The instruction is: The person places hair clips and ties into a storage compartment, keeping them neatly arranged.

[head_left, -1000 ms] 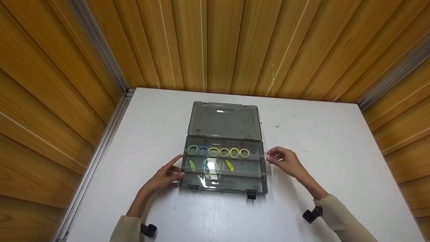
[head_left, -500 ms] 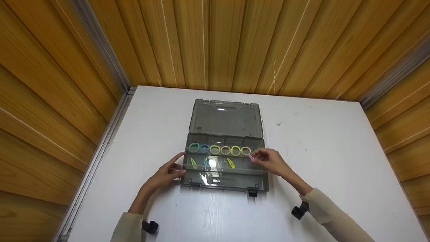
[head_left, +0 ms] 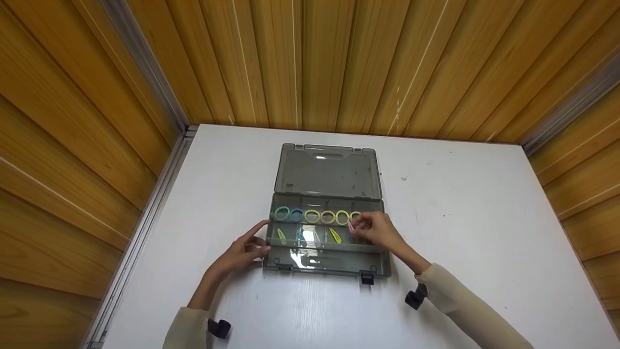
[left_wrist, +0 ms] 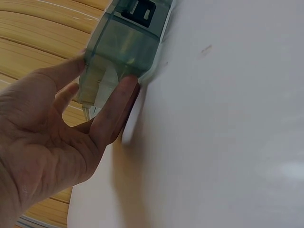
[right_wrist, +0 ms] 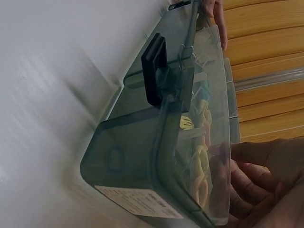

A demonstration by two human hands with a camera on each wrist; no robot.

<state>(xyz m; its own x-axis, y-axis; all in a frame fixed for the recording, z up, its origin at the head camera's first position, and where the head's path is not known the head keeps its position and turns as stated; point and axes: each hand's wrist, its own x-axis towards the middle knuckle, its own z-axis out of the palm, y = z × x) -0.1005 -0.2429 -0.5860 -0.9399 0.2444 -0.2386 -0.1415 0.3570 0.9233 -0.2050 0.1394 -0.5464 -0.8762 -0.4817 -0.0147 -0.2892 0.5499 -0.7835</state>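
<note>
A translucent grey-green compartment box (head_left: 334, 263) lies on the white table with its lid (head_left: 329, 174) folded back. Several coloured hair ties (head_left: 312, 210) stand in a row in its back section. The middle section holds a green hair clip (head_left: 282, 236), a yellow hair clip (head_left: 335, 236), and blue and pale clips between them. My right hand (head_left: 380, 230) pinches a pink hair clip (head_left: 350, 226) over the middle section, right of the yellow one, partly covering the rightmost tie. My left hand (head_left: 237, 254) rests its outstretched fingers against the box's left end, also seen in the left wrist view.
Dark latches (head_left: 367, 278) stick out from the box's front edge; one latch (right_wrist: 154, 69) looms large in the right wrist view. The white table (head_left: 465, 208) extends around the box. Wood-patterned walls (head_left: 319, 63) enclose the table's back and sides.
From beyond the box's right edge, my right hand has moved left with the pink hair clip, over the middle section. My left hand has stayed at the left end.
</note>
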